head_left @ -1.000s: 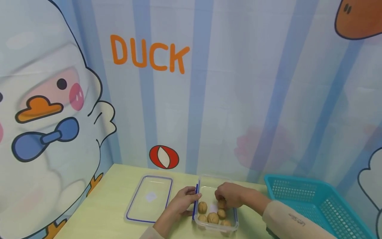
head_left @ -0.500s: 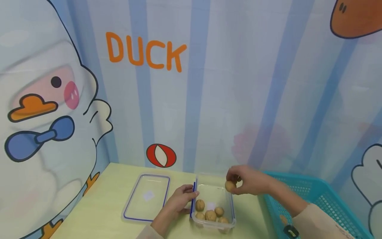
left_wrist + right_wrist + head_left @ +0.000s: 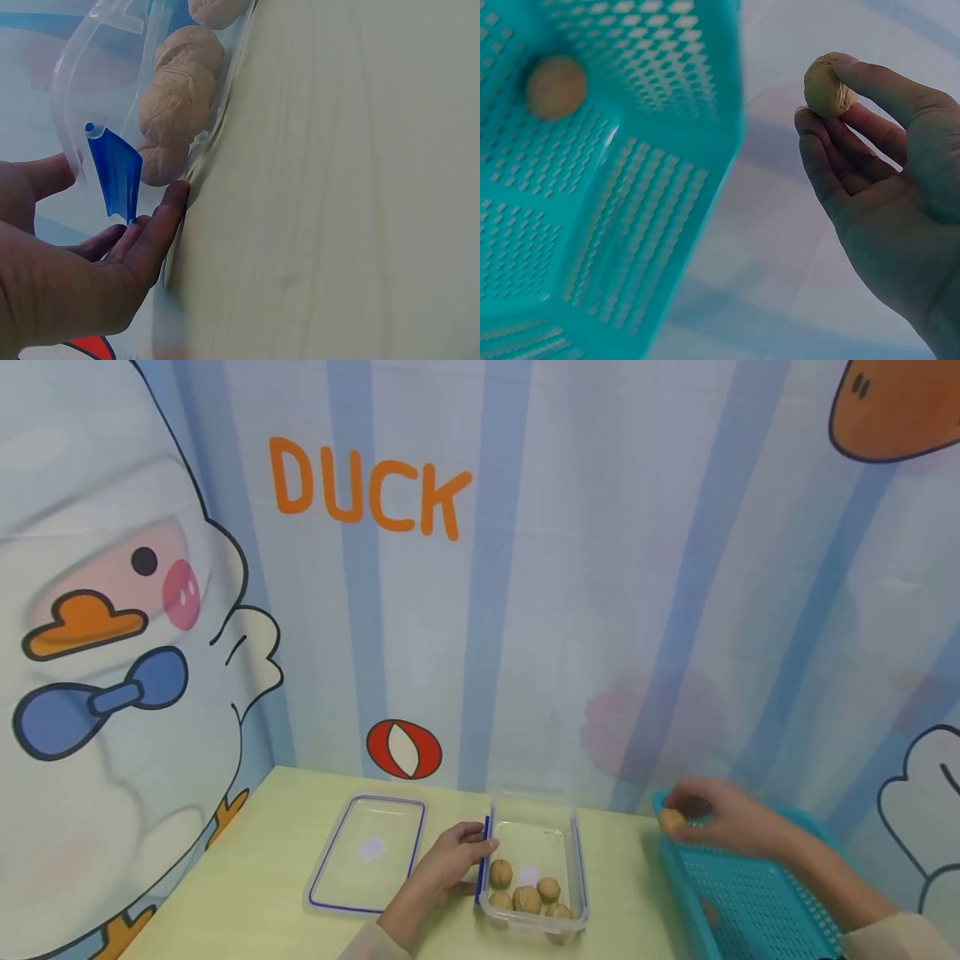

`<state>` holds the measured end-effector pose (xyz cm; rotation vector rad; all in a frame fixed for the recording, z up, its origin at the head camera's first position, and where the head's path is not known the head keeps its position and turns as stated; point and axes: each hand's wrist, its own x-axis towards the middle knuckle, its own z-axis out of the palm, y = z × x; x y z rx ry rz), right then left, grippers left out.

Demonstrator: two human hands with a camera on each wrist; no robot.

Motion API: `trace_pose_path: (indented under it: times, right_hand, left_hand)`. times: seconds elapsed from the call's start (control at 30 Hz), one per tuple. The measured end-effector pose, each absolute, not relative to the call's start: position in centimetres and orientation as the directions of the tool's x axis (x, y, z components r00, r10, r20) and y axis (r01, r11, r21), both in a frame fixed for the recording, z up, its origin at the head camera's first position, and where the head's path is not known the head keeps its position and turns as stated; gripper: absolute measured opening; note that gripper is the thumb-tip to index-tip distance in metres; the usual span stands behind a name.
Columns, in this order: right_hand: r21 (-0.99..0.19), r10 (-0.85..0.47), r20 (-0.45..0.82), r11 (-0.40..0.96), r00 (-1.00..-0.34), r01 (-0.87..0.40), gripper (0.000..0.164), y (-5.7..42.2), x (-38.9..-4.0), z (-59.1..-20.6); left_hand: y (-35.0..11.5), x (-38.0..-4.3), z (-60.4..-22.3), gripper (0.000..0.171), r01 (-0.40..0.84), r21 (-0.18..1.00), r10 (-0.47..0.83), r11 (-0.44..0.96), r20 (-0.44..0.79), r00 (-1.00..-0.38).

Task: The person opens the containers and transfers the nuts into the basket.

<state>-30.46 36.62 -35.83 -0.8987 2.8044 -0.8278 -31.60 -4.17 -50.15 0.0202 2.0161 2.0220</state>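
Note:
My right hand (image 3: pixel 727 822) pinches a walnut (image 3: pixel 831 86) between thumb and fingertips, above the far-left rim of the turquoise basket (image 3: pixel 686 889). In the right wrist view another walnut (image 3: pixel 556 88) lies on the basket's perforated bottom. A clear plastic food container (image 3: pixel 581 868) stands on the table, with several walnuts (image 3: pixel 527 899) gathered toward its near end. At the container's left side, my left hand (image 3: pixel 453 860) holds the wall, thumb at the rim and fingers low on the outside. Beside those fingers hangs a blue latch flap (image 3: pixel 116 172).
The container's clear lid (image 3: pixel 367 852), edged with a blue seal, lies on the pale yellow table (image 3: pixel 247 868) left of my left hand. A printed duck curtain (image 3: pixel 570 568) hangs directly behind the table.
My right hand has lifted a walnut out of the container and carried it right, over to the basket's rim. The left hand has stayed at the container's side.

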Motion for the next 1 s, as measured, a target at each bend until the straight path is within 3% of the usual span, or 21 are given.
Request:
trace_pose_path:
  times: [0.47,1.0]
  right_hand:
    - [-0.494,-0.447,0.057,0.764,-0.893,-0.414,0.03,42.6,-32.3,-40.7]
    - [-0.492,-0.429,-0.074,0.801,-0.9,-0.341,0.025,41.1,-33.3,-42.5]
  left_hand:
    - [-4.2,-31.6,-50.3,0.064,-0.212,0.977,0.202,0.036,-0.214,-0.956]
    - [-4.2,-31.7,-49.8,0.063,-0.209,0.977,0.194,0.049,-0.214,-0.957]
